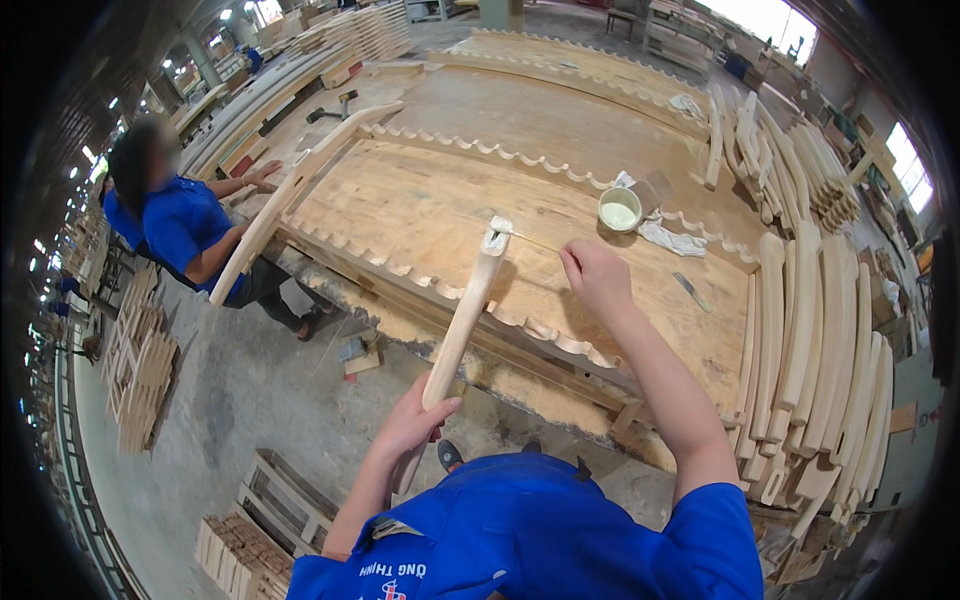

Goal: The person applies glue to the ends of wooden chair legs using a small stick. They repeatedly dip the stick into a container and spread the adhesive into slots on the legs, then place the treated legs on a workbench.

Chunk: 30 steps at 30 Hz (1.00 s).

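Note:
My left hand [415,425] is closed around the lower part of a long pale wooden chair-part-like piece [466,318], which slants up over the near edge of the workbench [420,205]. A slot opens in the piece's far end. Between the fingers of my right hand [598,280] is a thin stick [538,242], its tip at that slotted end. Beyond my right hand, a cup [619,212] of pale whitish-green liquid stands on the bench beside a crumpled white cloth [672,238]. A flat metal blade [691,291] lies to the right.
Scalloped wooden rails [480,148] line the bench. Many shaped wooden pieces [810,340] are stacked at the right. On the left, a co-worker in blue [190,225] stands by a long curved piece [262,225]. A hammer [333,106] lies farther back. Slatted wooden pieces [240,555] stand on the floor.

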### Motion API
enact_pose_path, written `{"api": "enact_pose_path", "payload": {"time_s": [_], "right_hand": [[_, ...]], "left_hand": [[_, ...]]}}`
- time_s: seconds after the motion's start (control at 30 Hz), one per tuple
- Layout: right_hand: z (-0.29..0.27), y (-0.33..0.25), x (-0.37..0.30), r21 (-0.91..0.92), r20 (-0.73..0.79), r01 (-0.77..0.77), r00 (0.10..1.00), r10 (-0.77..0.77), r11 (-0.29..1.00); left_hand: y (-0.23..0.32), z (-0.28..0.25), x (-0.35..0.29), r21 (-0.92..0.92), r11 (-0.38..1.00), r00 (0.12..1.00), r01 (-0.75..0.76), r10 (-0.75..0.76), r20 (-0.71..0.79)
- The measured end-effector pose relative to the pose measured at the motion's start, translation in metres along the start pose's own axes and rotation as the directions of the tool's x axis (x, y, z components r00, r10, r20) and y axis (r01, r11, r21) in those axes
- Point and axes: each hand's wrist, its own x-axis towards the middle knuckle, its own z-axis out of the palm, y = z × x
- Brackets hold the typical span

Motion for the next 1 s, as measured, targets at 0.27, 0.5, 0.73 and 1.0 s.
{"api": "enact_pose_path", "payload": {"time_s": [0.27,0.5,0.73,1.0], "right_hand": [[-0.011,-0.007,-0.014,0.102,0.075,0.028,0.997,-0.036,0.994],[-0.003,-0.007,-0.003,0.065,0.078,-0.024,0.997,0.019,0.998],[-0.013,-0.006,-0.011,0.104,0.129,-0.059,0.991,0.045,0.993],[-0.008,-0.004,-0.018,0.143,0.148,-0.071,0.988,0.05,0.987]], "left_hand": [[0.0,0.0,0.0,-0.032,0.999,1.0,0.004,-0.004,0.009],[-0.001,0.0,0.001,-0.022,1.0,1.0,0.001,-0.001,0.006],[-0.002,0.0,0.002,-0.011,0.999,0.999,0.032,-0.032,0.01],[-0.002,-0.001,0.002,-0.003,0.999,0.999,0.033,-0.033,0.02]]}}
